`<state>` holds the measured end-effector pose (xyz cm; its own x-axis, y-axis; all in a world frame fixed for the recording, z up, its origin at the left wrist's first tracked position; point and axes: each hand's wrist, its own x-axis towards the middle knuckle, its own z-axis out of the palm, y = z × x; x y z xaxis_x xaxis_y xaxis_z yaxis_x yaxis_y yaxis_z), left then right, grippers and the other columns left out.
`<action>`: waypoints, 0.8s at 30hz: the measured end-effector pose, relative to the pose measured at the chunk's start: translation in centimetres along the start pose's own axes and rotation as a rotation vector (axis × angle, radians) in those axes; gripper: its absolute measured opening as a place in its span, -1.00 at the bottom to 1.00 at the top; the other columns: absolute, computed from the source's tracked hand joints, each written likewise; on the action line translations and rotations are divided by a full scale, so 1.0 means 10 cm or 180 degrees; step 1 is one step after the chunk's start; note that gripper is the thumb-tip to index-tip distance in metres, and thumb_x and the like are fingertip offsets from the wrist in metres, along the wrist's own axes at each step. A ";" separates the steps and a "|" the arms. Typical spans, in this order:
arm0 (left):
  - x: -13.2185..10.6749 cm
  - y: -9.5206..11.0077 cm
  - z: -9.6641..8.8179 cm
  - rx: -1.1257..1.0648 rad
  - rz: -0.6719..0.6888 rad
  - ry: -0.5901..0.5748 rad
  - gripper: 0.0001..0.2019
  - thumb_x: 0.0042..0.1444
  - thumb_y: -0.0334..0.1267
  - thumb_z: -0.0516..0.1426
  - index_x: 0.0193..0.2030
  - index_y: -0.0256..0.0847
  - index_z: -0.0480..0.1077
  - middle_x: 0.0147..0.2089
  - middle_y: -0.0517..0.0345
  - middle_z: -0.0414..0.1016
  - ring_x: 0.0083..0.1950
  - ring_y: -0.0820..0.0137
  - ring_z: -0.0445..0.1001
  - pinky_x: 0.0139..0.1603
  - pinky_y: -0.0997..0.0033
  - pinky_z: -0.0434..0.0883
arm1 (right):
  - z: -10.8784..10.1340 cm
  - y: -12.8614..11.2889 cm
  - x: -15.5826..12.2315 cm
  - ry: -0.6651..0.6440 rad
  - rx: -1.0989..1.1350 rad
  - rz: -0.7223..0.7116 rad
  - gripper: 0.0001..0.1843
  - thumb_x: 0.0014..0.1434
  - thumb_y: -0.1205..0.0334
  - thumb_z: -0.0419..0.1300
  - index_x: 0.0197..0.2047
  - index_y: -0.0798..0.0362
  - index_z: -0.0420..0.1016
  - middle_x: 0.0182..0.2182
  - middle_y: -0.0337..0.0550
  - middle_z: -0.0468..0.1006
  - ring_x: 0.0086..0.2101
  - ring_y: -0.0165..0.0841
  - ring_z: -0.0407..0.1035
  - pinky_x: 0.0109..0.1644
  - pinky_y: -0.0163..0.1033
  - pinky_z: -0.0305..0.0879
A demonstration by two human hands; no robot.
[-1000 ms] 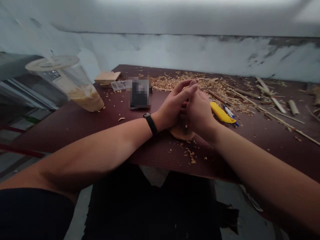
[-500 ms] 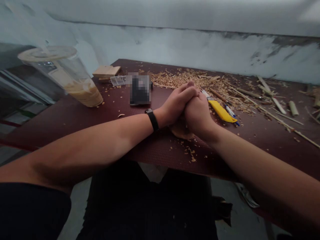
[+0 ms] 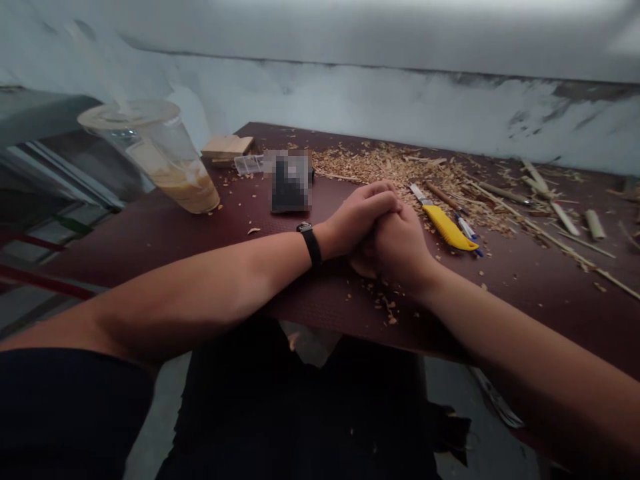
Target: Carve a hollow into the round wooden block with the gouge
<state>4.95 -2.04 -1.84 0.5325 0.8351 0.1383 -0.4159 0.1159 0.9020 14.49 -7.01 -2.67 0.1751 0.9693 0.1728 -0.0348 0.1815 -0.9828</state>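
My left hand (image 3: 364, 217) and my right hand (image 3: 403, 250) are closed together just above the table's front part. The left fingers overlap the right hand's knuckles. Under the two hands a tan, rounded edge of something (image 3: 363, 269), perhaps wood, peeks out; the rest is covered, so its kind cannot be made out. Right of my right hand lies a yellow-handled utility knife (image 3: 447, 227), its blade pointing away to the upper left. A blue-and-white pen (image 3: 467, 229) rests against the knife's far side. A black watch (image 3: 309, 245) is on my left wrist.
Wood shavings (image 3: 370, 162) are heaped toward the wall, with thin sticks (image 3: 560, 217) to the right. A plastic cup of iced drink (image 3: 193, 187) stands at the left, near wood blocks (image 3: 227, 147) and a blurred dark object (image 3: 291, 190). The dark red table (image 3: 210, 243) has small chips.
The camera view has shifted slightly, so the table's things appear farther right. My joined hands have come down a little, and less of the tan edge shows beneath them.
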 end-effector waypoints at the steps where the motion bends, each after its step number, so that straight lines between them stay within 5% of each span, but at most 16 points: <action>1: 0.00 0.00 0.01 0.0003 -0.0004 -0.0078 -0.79 0.27 -0.29 0.34 -0.35 -0.16 0.43 -0.33 0.19 0.45 -0.25 0.44 0.48 -0.19 0.40 0.48 | 0.00 -0.02 0.00 0.0043 0.0066 0.0124 -0.63 0.34 -0.12 0.37 -0.28 -0.14 0.32 -0.54 -0.33 0.30 -0.54 -0.35 0.27 -0.55 -0.26 0.29; 7: 0.09 -0.01 0.06 -0.0111 -0.0209 -0.0162 -0.70 0.32 0.06 0.37 -0.11 -0.10 0.50 -0.41 0.31 0.32 -0.50 0.53 0.26 -0.49 0.43 0.13 | -0.01 -0.10 0.23 0.0405 0.0256 0.0556 -0.37 0.40 -0.48 0.37 -0.26 -0.14 0.28 -0.51 -0.34 0.32 -0.57 -0.39 0.23 -0.58 -0.31 0.18; 14: 0.17 0.00 0.03 -0.0123 0.0026 0.0055 -0.78 0.40 0.00 0.35 0.00 -0.05 0.56 -0.33 0.28 0.49 -0.42 0.53 0.42 -0.44 0.46 0.23 | 0.02 -0.03 0.45 0.0479 0.0394 0.0497 -0.52 0.48 -0.38 0.33 -0.16 -0.16 0.40 -0.44 -0.31 0.43 -0.51 -0.31 0.34 -0.51 -0.23 0.27; 24: 0.26 -0.07 -0.02 -0.0359 -0.0014 0.0005 -0.68 0.51 0.15 0.28 0.01 -0.05 0.61 -0.30 0.26 0.60 -0.39 0.52 0.52 -0.43 0.46 0.30 | 0.00 0.01 0.46 0.0355 0.0081 -0.0223 -0.36 0.51 -0.52 0.22 -0.28 -0.14 0.33 -0.40 -0.24 0.37 -0.43 -0.30 0.32 -0.41 -0.14 0.33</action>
<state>6.52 0.15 -2.21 0.5333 0.8353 0.1337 -0.4939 0.1792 0.8509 15.25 -2.57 -2.02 0.2861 0.9299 0.2312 -0.0435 0.2536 -0.9663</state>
